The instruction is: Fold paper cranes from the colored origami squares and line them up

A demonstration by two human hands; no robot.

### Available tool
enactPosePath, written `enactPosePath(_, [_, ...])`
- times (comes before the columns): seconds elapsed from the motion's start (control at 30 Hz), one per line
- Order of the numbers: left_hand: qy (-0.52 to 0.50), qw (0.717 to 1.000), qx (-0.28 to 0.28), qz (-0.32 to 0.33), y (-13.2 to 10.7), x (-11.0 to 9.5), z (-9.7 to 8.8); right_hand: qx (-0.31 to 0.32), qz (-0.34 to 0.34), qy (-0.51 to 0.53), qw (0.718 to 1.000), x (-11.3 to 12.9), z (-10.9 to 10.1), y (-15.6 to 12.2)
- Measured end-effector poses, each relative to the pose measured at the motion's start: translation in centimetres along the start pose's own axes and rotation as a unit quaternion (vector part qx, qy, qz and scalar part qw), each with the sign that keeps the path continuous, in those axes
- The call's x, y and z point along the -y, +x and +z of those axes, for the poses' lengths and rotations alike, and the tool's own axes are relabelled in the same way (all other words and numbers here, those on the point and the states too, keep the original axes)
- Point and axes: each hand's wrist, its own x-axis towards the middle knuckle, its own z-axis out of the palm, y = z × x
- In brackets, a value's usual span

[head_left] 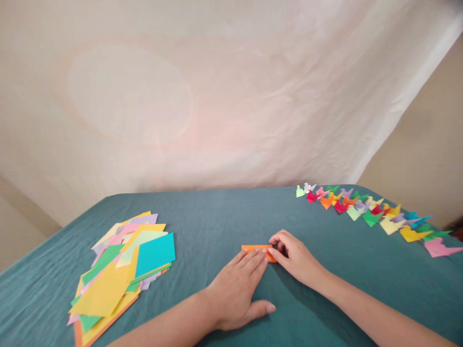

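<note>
A small folded strip of orange paper [249,247] lies on the dark green tablecloth in front of me. Across it rests my left hand [237,289], palm down, with the fingers stretched out over the paper and the thumb spread to the side. My right hand [297,258] pinches the paper's right end between thumb and curled fingers. Part of the strip is hidden beneath the left fingers, so its folds show only in part.
To the left spreads a loose pile of coloured paper sheets [108,284], with a blue sheet [155,254] on its right side. Rows of small folded paper birds [372,218] stand along the table's right side. A pale cloth [231,96] hangs behind the table [202,217].
</note>
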Motion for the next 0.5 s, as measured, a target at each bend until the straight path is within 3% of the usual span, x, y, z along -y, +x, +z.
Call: enactPosePath(0.5, [-0.021,1.000,0.000,-0.012,0.07,-0.11,0.11,0.033,-0.011,0.011,0.999,0.46,-0.27,0.01])
